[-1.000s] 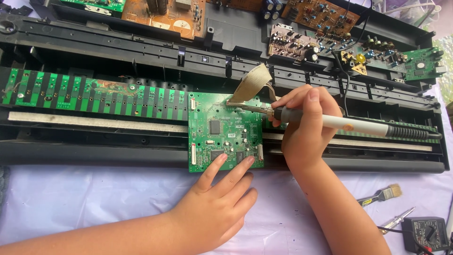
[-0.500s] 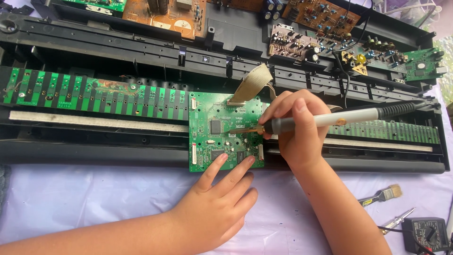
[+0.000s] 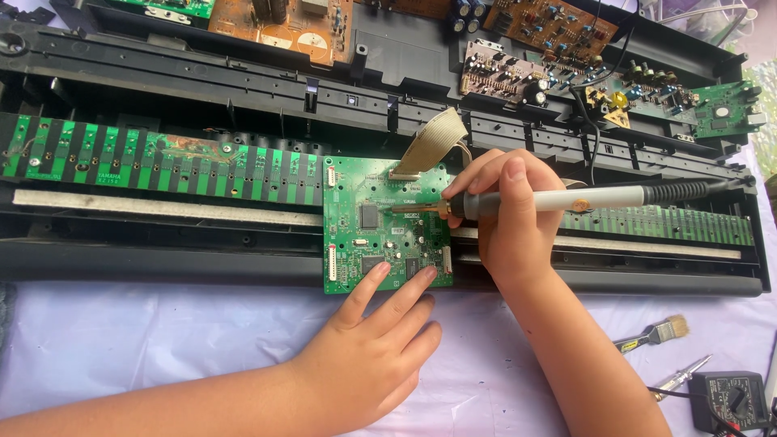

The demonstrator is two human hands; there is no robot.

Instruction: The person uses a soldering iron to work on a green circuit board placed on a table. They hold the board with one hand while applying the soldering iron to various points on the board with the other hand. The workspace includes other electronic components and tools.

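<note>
On the green board point(image 3: 387, 225), soldering iron point(image 3: 558, 199) now flatter, tip further left.

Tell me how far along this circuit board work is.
Done: the long black keyboard casing lies opened. In hand: the right hand holds a grey soldering iron to the square green circuit board, steadied by the left hand. Left: loose boards lie out.

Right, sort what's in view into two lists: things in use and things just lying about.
In use:
right hand holding the soldering iron
left hand with fingertips on the green circuit board
ribbon cable plugged into that board

Lying about:
small brush
screwdriver
multimeter
brown circuit boards at the top
</note>
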